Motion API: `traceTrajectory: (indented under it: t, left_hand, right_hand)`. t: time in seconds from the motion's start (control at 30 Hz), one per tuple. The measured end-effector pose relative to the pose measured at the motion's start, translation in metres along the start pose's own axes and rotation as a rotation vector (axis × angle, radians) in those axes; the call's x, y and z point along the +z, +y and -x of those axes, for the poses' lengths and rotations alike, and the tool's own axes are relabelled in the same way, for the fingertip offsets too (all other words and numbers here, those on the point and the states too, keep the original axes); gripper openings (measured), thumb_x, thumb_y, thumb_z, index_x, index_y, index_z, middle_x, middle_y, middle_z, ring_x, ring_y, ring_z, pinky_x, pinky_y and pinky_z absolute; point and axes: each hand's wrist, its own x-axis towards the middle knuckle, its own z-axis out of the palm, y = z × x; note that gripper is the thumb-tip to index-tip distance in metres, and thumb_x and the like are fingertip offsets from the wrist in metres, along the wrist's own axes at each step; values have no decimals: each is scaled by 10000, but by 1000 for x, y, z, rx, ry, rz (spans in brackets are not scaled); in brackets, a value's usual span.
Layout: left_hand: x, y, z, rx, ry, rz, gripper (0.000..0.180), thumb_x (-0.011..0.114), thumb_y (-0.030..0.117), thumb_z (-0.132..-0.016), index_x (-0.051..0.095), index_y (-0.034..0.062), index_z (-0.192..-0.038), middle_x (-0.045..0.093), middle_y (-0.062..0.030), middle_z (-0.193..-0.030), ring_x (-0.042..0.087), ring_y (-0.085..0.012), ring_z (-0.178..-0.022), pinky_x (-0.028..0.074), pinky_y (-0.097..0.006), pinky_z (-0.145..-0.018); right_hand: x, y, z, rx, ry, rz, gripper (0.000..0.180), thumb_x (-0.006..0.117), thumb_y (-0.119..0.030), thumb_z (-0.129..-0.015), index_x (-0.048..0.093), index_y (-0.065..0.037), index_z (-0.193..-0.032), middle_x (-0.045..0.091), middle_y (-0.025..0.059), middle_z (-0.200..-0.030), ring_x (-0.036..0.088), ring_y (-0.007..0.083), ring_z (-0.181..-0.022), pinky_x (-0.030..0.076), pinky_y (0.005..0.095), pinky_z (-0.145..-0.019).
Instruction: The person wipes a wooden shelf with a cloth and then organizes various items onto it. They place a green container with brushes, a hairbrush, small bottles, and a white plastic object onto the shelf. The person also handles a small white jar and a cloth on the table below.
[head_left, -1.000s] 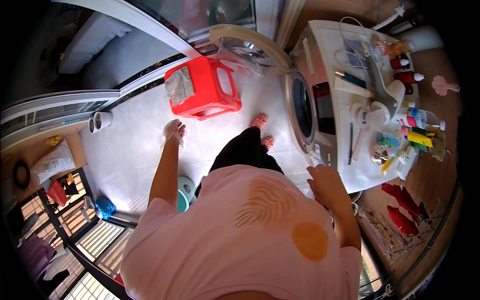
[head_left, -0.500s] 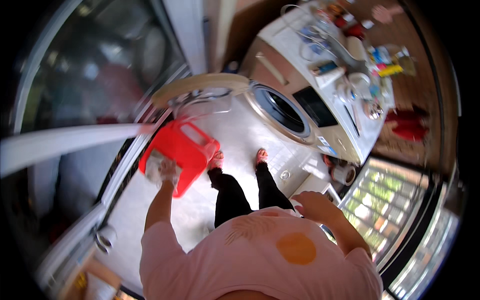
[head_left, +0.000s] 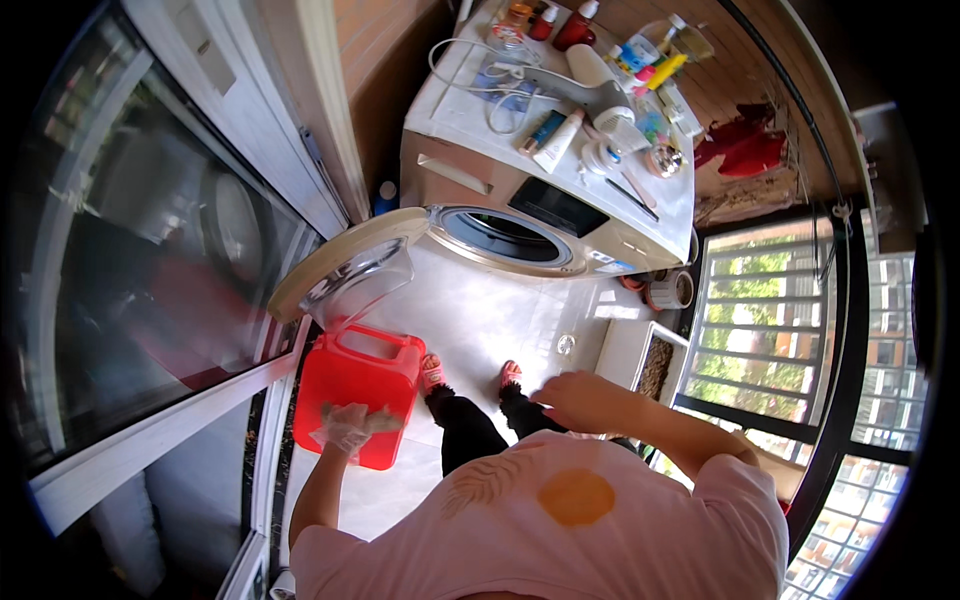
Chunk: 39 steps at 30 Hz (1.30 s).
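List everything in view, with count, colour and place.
Washing machine: 1, beige and white, top centre, door open
Stool: 1, red, lower left
Cloth: 1, greyish, on the stool
Tube: 1, white, machine top
Bottles: at least 2, red, back of machine top
Other small items: several, mixed, machine top
Planter: 1, white, right of centre
Pots: at least 2, brownish and grey, beside the machine
Glass door: 1, pale frame, left
Windows: several panes, black frames, right
Slippers: 2, pink, centre
Left hand: 1, clear glove, on the cloth
Right hand: 1, bare, lower centre
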Motion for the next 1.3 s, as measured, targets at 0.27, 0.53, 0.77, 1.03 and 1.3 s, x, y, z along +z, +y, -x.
traceTrajectory:
  t: [0.27, 0.53, 0.77, 1.03, 1.3]
  left_hand:
    - [-318, 99, 12, 402, 216, 1114, 270, 657, 141, -758, 564, 16, -978, 593, -91, -782, 564, -140, -726, 459, -291, -650]
    - [-483, 160, -54, 661, -128, 1098, 427, 722, 107, -709, 536, -5, -1078, 593, -45, -959, 531, -103, -869, 449, -256, -776]
    - [-533, 186, -97, 584, 85, 1561, 519, 678, 123, -728, 454, -33, -1169, 542, -94, -1117, 525, -177, -1037, 427, -332, -889]
    - [-597, 241, -119, 469, 409, 1882, 427, 590, 77, -829, 450, 27, -1229, 556, -57, -1109, 543, -156, -1001, 454, -312, -853]
    - [-671, 245, -141, 674, 447, 1398, 356, 591, 74, -830, 492, -7, -1162, 576, -47, -1026, 549, -117, -927, 459, -275, -811]
  right_hand:
    - [-42, 1, 11, -396, 591, -109, 830, 750, -145, -621, 308, -106, -1322, 404, 195, -1272, 354, 363, -1212, 323, 430, -987]
    - [-112, 99, 118, -220, 745, -641, 325, 693, -132, -687, 591, 35, -946, 627, 129, -796, 585, 177, -730, 463, 289, -684]
    - [-133, 195, 169, -305, 843, -1418, 413, 661, -35, -738, 520, 30, -1121, 601, 86, -1025, 575, 165, -897, 464, 279, -799]
    - [-138, 251, 164, -795, 656, -2076, 496, 567, -274, -829, 438, -32, -1242, 521, 130, -1199, 541, 276, -1043, 442, 423, -899]
    - [-157, 244, 90, -1219, 301, -2461, 560, 474, -447, -859, 415, -86, -1284, 492, 126, -1249, 492, 298, -1114, 385, 466, -949]
